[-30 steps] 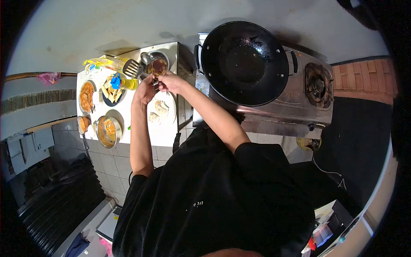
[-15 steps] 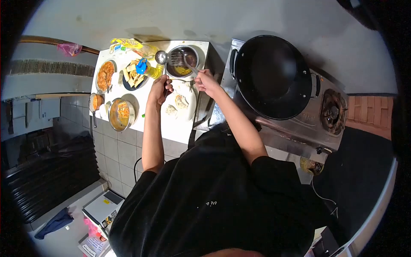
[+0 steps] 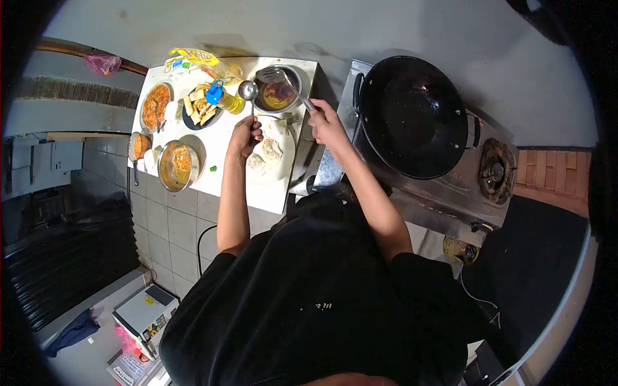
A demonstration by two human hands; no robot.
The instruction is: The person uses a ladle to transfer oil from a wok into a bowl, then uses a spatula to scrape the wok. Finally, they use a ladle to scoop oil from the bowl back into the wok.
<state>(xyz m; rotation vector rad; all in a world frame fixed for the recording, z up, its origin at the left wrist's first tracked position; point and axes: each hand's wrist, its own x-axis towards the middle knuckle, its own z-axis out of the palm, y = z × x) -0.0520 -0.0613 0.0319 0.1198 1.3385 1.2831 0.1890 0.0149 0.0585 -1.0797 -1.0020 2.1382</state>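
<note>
My left hand [image 3: 244, 136] is closed round the handle of a metal ladle [image 3: 248, 90], whose bowl is upright beside a metal pot [image 3: 279, 89]. In my right hand [image 3: 327, 122] is the handle of a slotted spatula [image 3: 271, 76], its head over the pot's far side. Dark brown contents with a yellowish patch show inside the pot. Below it, a white plate [image 3: 283, 168] holds pale, filled pieces of food, and a fork [image 3: 293, 119] lies at its upper edge. A yellow oil bottle with a blue cap [image 3: 225, 98] stands left of the ladle.
A black wok [image 3: 412, 119] sits on the steel stove [image 3: 444, 199], right of the white table [image 3: 238, 193]. On the table's left are a dark plate of yellow pieces [image 3: 201, 109], a plate of orange food [image 3: 155, 106], a metal bowl [image 3: 178, 166] and a yellow packet [image 3: 205, 64].
Since a second ago my hands have moved apart, the ladle and spatula now separate. The view has shifted, so the table and wok appear farther right. Over the last half second my right hand moved right.
</note>
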